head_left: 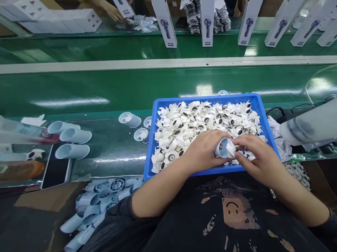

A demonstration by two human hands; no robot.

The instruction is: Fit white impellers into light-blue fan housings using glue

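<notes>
My left hand [205,148] is wrapped round a light blue plastic tube [221,149], its open end turned to the right. At that opening my right hand [253,151] pinches a white fan impeller [231,148] between thumb and fingers. I cannot tell how far the impeller sits inside the tube. Both hands are above the near side of a blue tray [157,119] heaped with white impellers [182,121], some showing dark round hubs.
Left of the tray stand light blue tubes [130,119] with white pieces in them. More tubes [75,135] lie near a phone [56,165]. Below is a box of blue tubes [90,213]. A large whitish bottle [315,122] is at right. Across the green belt [98,86], another person's hand [111,10] handles a box.
</notes>
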